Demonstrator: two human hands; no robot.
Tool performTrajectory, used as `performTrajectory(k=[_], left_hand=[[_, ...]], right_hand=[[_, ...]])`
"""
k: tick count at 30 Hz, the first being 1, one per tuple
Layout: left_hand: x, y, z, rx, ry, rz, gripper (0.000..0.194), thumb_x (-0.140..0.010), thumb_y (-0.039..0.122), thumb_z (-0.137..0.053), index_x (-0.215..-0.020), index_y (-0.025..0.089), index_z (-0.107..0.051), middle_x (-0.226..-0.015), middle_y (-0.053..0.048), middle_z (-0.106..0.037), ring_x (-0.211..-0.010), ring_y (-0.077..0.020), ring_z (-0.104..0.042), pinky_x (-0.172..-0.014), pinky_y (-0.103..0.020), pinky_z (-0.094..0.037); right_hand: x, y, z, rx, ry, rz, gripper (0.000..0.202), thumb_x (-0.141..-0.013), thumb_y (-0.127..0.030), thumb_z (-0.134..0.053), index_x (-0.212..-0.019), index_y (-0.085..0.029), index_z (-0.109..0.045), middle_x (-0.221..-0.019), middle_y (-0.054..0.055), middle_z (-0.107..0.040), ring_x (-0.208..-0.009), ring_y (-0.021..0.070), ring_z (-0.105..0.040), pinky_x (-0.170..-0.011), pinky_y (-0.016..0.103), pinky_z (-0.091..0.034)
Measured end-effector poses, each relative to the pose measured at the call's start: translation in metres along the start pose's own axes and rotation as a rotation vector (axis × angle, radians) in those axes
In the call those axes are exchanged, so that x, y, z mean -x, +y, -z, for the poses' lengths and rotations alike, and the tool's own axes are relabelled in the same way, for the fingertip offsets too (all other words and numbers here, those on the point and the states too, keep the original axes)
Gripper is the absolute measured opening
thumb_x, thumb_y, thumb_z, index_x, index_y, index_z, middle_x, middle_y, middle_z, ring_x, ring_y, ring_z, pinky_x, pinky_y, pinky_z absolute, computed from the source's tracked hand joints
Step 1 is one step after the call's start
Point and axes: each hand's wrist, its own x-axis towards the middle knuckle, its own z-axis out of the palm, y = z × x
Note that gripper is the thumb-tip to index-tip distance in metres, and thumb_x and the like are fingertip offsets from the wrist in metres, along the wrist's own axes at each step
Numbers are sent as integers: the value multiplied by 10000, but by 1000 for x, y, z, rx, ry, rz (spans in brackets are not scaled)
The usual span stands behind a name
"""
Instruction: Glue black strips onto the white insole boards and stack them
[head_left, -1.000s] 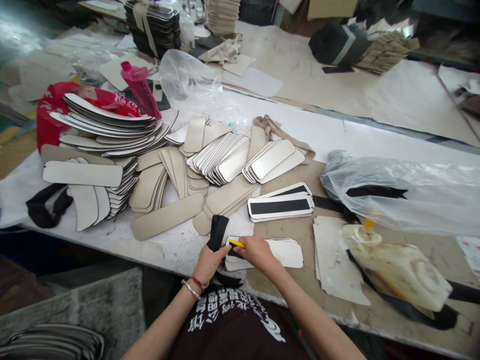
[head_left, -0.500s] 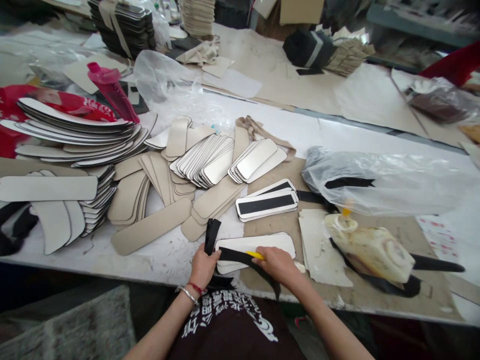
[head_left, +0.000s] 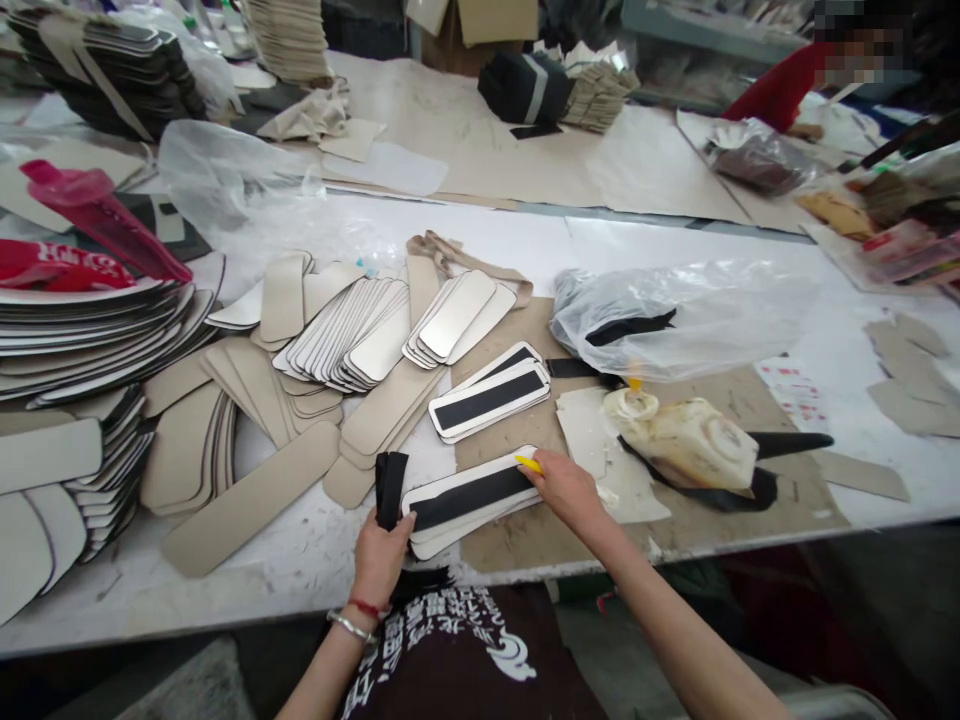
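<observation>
At the table's near edge, a black strip now lies flat along the top white panel; half a second ago it trailed loose. The right hand, pinching a yellow tool, presses its three-o'clock end; the left hand grips the spare strips at nine o'clock.

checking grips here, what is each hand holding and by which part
Left hand grips a bundle of black strips near its lower end; right hand pinches a yellow tool by its rear.

near: long white worktable, scuffed, edge toward the camera | surface: brown cardboard sheet over part of it | behind: second table under beige paper | floor: dark under the near edge | light: bright, even, soft shadows
</observation>
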Motion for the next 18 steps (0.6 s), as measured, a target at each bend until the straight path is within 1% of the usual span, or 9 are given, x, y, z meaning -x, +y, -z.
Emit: performTrajectory(k=[5, 11, 14, 18], left_hand=[[3, 0, 0, 22, -26, 10, 364, -594, 466, -648, -758, 151, -572, -508, 10, -533, -462, -163, -486, -451, -270, -379], [8, 3, 0, -22, -13, 3, 397, -615, 474, -630, -827, 142, -577, -542, 7, -544, -502, -170, -502, -489, -278, -393], [9, 5, 0, -22, -12, -1, 397, -612, 477, -624, -823, 144, -574, -565, 0, -553, -530, -175, -512, -504, -281, -401], [9, 5, -1, 4, 16, 2, 422, -561, 492, -652, -778, 137, -580, -565, -9, -558, -544, -183, -521, -502, -282, -403]], right_hand=[[-8, 4, -5, -29, -18, 3, 280, -873, -428, -422, -922, -192, -563, -953, 59, -633, -873, 193, -580, -651, 258, -356], [-17, 8, -12, -49, -21, 14, 287, -865, -442, -434, -914, -194, -569, -933, 58, -642, -866, 199, -589, -651, 259, -360], [-21, 10, -15, -68, -36, 10, 291, -854, -451, -450, -924, -196, -572, -943, 59, -642, -875, 202, -590, -659, 262, -365], [-25, 11, -16, -89, -66, 9, 297, -848, -453, -455, -918, -194, -581, -939, 64, -646, -874, 207, -593, -667, 263, -368]])
